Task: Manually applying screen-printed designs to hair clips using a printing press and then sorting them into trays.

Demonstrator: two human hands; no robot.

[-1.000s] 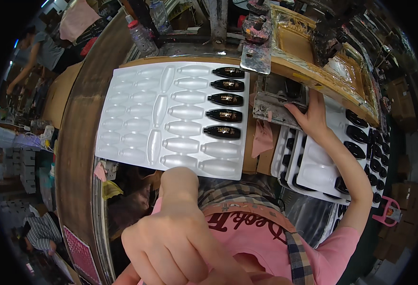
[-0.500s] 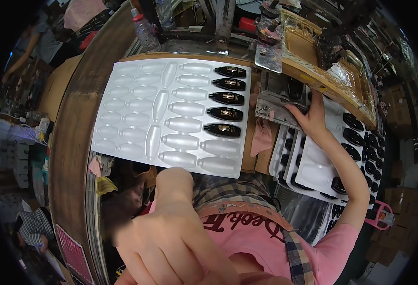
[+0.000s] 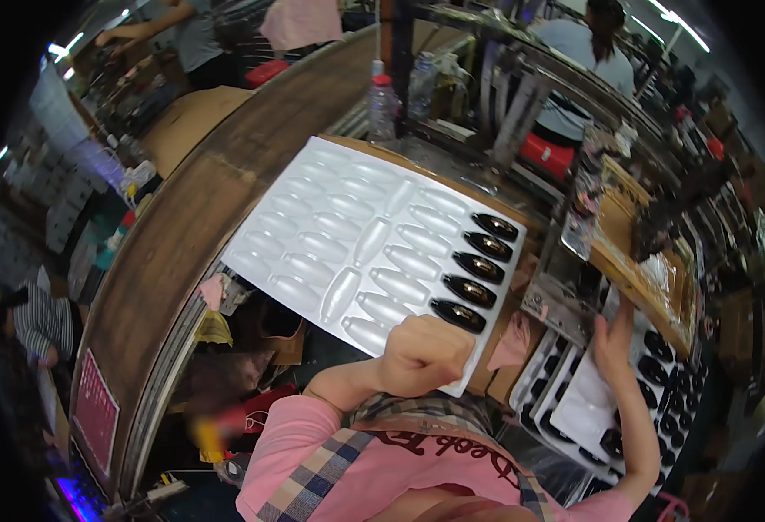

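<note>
Curved brown wooden workbench [image 3: 182,235] sweeping from upper centre down the left, carrying everything else in reach. Flat on its top, tilted corner-on to the body: large white moulded plastic tray with rows of oval pockets [image 3: 347,235], laid open side up so the pockets can take pieces. Most pockets bare; only the column at the right end filled, with five glossy black oval pieces [image 3: 478,268], each seated lengthwise in its own pocket. Lower right, beside the bench: stack of smaller white trays [image 3: 593,402] ringed with more black pieces, kept within arm's length. Behind those, a tan cardboard box [image 3: 639,270] standing on the bench edge. Near the far edge, a clear plastic bottle with a red cap [image 3: 382,104], upright, well clear of the large tray.

Left hand [image 3: 421,352] curled into a loose fist at the near edge of the large tray, just below the lowest black piece, knuckles up; whether anything sits inside the curl cannot be told. Right hand [image 3: 615,344] stretched out over the stack, fingers spread and flat, palm down, closed on nothing visible.
</note>
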